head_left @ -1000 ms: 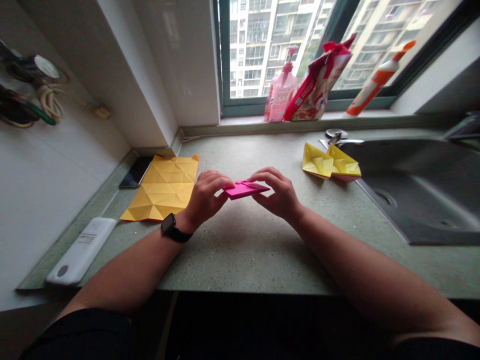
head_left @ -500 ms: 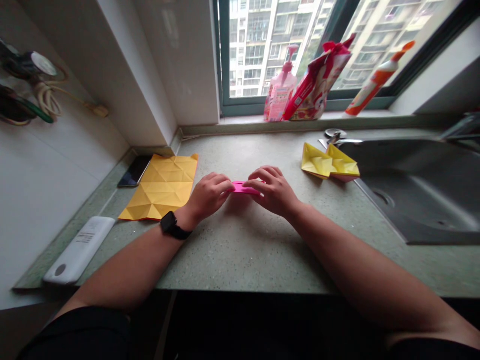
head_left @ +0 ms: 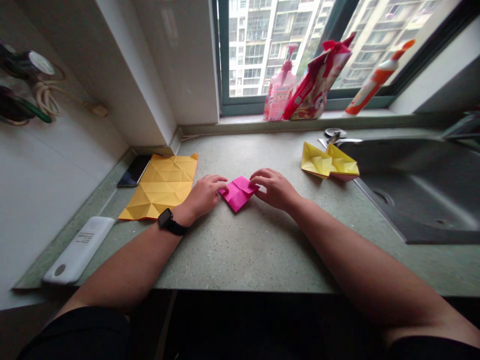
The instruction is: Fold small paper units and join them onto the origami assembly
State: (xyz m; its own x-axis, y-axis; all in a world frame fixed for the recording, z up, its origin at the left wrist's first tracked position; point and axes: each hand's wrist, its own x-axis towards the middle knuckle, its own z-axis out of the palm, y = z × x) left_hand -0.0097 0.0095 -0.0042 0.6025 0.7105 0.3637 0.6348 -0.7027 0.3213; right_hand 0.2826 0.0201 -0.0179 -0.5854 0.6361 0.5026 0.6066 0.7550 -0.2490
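Note:
A folded pink paper [head_left: 237,195] lies diamond-shaped on the countertop, its creased face up and one corner pointing at me. My left hand [head_left: 205,194], with a black watch on the wrist, has its fingers closed on the left corner. At the opposite corner, my right hand [head_left: 275,189] grips the edge between thumb and fingers, beside a slightly lifted flap. Left of my hands is a creased yellow-orange sheet [head_left: 159,185], spread out. A yellow folded paper piece [head_left: 330,161] with two open hollows stands near the sink.
The sink [head_left: 431,200] fills the right side. A white oblong device [head_left: 79,250] and a dark phone [head_left: 135,171] lie at the left. On the windowsill stand a pink pump bottle [head_left: 280,95], a red bag [head_left: 318,85] and an orange-and-white bottle [head_left: 373,85].
The pink paper was seen nearly edge-on between my fingers; now it is down flat as a diamond. My hands have drawn slightly apart to its side corners.

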